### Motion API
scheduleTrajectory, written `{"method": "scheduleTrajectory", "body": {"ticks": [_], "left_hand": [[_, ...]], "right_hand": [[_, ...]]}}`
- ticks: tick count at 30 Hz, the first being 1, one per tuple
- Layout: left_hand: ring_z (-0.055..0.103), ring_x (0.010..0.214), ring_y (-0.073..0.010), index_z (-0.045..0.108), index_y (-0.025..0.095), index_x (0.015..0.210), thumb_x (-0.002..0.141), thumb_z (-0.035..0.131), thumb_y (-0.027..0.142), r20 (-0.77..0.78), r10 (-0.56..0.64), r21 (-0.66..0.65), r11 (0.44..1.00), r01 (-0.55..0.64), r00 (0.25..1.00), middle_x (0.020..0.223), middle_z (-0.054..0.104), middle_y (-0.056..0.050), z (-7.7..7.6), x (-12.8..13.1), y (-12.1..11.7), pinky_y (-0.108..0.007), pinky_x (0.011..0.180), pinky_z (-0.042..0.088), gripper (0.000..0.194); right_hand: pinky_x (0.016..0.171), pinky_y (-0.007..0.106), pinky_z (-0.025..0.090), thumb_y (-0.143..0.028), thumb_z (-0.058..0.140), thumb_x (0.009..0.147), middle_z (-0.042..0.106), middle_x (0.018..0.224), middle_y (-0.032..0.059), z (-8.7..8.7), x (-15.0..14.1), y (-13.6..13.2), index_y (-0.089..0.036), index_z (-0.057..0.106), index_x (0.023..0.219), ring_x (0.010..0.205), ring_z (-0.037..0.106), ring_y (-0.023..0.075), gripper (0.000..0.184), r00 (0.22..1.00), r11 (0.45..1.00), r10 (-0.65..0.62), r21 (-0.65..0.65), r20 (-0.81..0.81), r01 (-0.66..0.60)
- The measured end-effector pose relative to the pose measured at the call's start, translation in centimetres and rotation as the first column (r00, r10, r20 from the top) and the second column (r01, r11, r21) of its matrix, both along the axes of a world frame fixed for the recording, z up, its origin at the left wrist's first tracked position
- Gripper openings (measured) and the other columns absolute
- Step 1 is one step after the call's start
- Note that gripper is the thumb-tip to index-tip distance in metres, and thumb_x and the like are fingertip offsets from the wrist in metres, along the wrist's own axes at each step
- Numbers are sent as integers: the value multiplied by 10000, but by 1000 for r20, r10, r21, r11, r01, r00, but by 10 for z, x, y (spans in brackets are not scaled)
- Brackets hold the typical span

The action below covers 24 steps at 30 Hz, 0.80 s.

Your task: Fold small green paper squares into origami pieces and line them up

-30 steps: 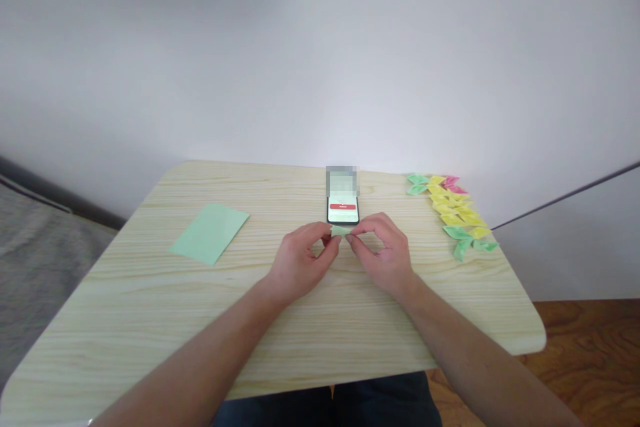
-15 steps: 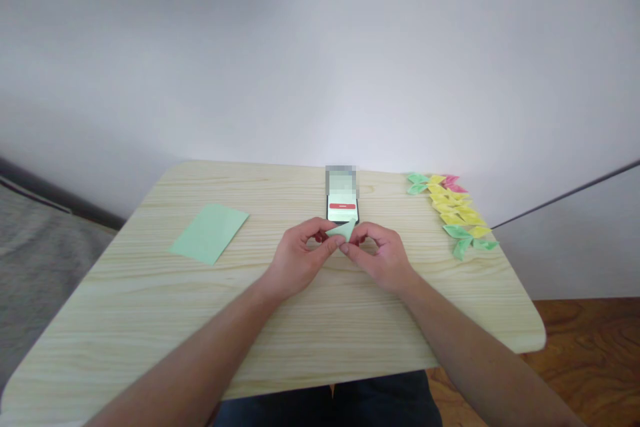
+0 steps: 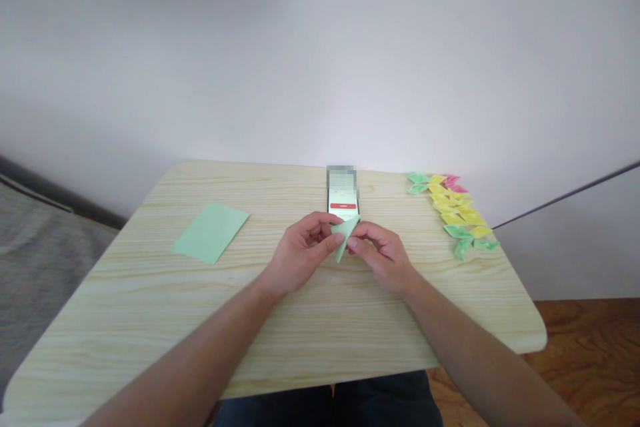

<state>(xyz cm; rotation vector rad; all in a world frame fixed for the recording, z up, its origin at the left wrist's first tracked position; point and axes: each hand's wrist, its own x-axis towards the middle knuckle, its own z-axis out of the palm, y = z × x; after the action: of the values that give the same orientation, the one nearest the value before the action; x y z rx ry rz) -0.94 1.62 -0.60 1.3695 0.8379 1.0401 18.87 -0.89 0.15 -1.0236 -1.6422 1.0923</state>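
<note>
Between my two hands, above the middle of the table, is a small folded piece of green paper [image 3: 345,229] with pointed corners. My left hand [image 3: 303,252] pinches it from the left, thumb on the near face and fingers behind. From the right, my right hand [image 3: 383,255] has thumb and forefinger closed on its edge. Just beyond the paper lies a phone [image 3: 343,205] with a lit screen, its lower end partly hidden by the paper and fingers. A flat sheet of green paper [image 3: 212,233] lies to the left.
At the table's right side several folded paper pieces lie in a row: yellow ones [image 3: 456,205], green ones [image 3: 463,240] and a pink one [image 3: 454,183]. The wooden table [image 3: 150,307] meets a white wall [image 3: 320,67] at its far edge.
The folded green paper has turned between my fingers, and one point now hangs down toward me. My fingertips have shifted slightly on it.
</note>
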Motion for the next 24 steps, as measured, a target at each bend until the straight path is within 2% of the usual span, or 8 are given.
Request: {"method": "scheduleTrajectory", "body": {"ticks": [8, 13, 17, 24], "left_hand": [[585, 693, -121, 679, 173, 1102, 844, 780, 358, 44, -11, -60, 998, 13, 999, 752, 626, 10, 3, 0, 0, -258, 664, 468, 334], [660, 765, -151, 664, 170, 1127, 850, 778, 328, 73, -12, -58, 998, 16, 997, 813, 688, -21, 3, 1, -2, -287, 730, 511, 338], [666, 770, -148, 657, 178, 1133, 859, 770, 313, 108, -30, -50, 998, 35, 994, 816, 703, -17, 2, 1, -2, -285, 745, 515, 325], [637, 711, -132, 672, 170, 1120, 854, 779, 310, 127, -13, -56, 998, 21, 992, 779, 679, -6, 4, 2, -4, -267, 670, 489, 319]], "right_hand": [[756, 306, 497, -407, 653, 957, 678, 833, 23, 1, 1, 0, -215, 714, 941, 795, 624, 168, 202, 998, 998, 18, -63, -68, -23], [765, 298, 518, -376, 689, 938, 702, 819, 23, 0, 1, 1, -202, 730, 921, 783, 646, 157, 179, 982, 986, 48, -150, -183, -76], [765, 311, 550, -386, 718, 911, 726, 827, 25, 1, 1, 4, -201, 739, 911, 767, 664, 159, 186, 963, 969, 81, -206, -257, -136], [774, 342, 571, -397, 714, 909, 745, 852, 38, 1, 2, 8, -196, 755, 950, 763, 675, 173, 209, 948, 954, 124, -227, -294, -195]]}}
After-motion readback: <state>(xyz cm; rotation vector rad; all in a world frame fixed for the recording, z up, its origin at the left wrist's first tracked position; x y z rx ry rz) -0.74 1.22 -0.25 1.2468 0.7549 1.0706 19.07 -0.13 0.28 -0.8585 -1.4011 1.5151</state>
